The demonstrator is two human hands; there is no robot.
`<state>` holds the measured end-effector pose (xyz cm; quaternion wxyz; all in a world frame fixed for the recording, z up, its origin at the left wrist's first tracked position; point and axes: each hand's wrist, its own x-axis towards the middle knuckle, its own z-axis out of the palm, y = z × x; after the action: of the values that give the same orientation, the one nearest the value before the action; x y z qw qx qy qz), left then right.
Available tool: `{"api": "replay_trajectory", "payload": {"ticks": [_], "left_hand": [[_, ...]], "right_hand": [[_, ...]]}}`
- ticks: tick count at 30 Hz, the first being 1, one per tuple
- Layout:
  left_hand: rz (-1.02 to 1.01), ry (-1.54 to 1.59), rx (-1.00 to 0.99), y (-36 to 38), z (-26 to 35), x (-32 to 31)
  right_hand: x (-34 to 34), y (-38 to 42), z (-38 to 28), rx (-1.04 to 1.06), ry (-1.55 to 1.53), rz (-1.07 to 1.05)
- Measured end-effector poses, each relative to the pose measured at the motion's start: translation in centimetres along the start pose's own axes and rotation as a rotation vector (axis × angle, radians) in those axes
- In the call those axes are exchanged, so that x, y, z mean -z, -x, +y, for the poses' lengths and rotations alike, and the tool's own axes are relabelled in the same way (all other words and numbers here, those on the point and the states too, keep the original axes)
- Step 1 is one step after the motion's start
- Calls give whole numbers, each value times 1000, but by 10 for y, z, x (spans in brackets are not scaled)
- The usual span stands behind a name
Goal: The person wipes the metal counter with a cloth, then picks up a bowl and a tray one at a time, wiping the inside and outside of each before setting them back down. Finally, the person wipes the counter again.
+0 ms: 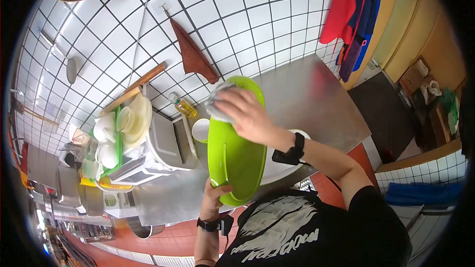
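Note:
A bright green oval platter is held up, tilted, above the steel counter. My left hand is closed on its lower edge, with the thumb over the surface facing me. My right hand is closed on a crumpled grey cloth and presses it against the platter's upper left rim. Partly hidden behind the platter, a large white dish lies on the counter. A small white bowl stands just left of the platter.
The steel counter runs along a tiled wall. To the left, a white appliance carries a green tray with several bowls and cups. An oil bottle stands by the wall. A brown cloth hangs above, and red and blue garments hang at right.

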<state>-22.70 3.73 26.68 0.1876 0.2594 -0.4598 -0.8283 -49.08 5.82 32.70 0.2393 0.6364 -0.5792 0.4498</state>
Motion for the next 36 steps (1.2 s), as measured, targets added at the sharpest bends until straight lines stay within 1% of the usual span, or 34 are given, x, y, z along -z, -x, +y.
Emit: {"api": "replay_trajectory", "payload": {"ticks": [1,3,5,6,7,8,10,12,14,15,16,17,18,19,20,22,23,24,25,26,27,28,29,30,33,34,35,36], "left_hand": [[25,21,-3,-2,-1,3],[51,39,-15,-4,1,5],[104,142,-55,-4,0,1],[106,147,-60,-5,-2,6],[135,136,-71,-7,-6,14],[164,125,-82,-6,-9,21],[166,144,-97,-4,-9,27],[166,163,-108,0,-11,39],[148,-28,-87,4,-13,56],[156,68,-99,9,-2,38],[158,70,-106,12,-1,39],[140,124,-104,15,-2,42],[127,180,-100,19,-2,43],[117,165,-94,23,4,36],[121,169,-95,23,7,32],[80,97,-62,20,12,26],[73,94,-60,18,16,21],[45,12,-69,17,18,17],[16,-70,-78,14,20,12],[5,-73,-75,12,20,10],[-33,-153,-53,10,20,7],[-72,-233,-31,8,21,4],[-93,-243,-28,7,23,1],[-101,-248,-25,7,23,4],[-118,-324,-5,18,19,14],[-68,-230,-16,24,19,14],[-15,-136,-28,29,20,13],[-12,-131,-30,32,20,12]], "right_hand": [[0,5,-6,1,-4,1],[0,15,-11,-11,-50,-135],[1,30,-14,21,-96,-176],[1,39,-14,51,-138,-217],[0,46,-13,31,-138,-218],[3,51,-8,35,-140,-221],[11,57,9,-19,-201,-348],[13,68,36,-13,-179,-377],[16,76,68,-164,1,-537],[20,78,80,-317,16,-450],[24,76,86,-466,31,-359],[26,73,91,-453,29,-360],[30,67,91,-610,-60,-174],[36,60,86,-769,-150,13],[43,53,78,-767,-152,8],[59,29,47,-440,-177,148],[63,19,34,-299,-74,123],[63,12,23,-158,30,97],[58,6,14,-28,41,62],[52,0,6,103,53,27],[46,-10,-2,97,63,31],[40,-20,-8,207,98,-23],[37,-27,-10,314,132,-78],[37,-35,-4,307,140,-75],[48,-74,43,-211,-123,-443],[56,-87,58,-381,-207,-579],[54,-81,71,-381,-206,-582],[49,-68,87,-444,-400,-382]]}}
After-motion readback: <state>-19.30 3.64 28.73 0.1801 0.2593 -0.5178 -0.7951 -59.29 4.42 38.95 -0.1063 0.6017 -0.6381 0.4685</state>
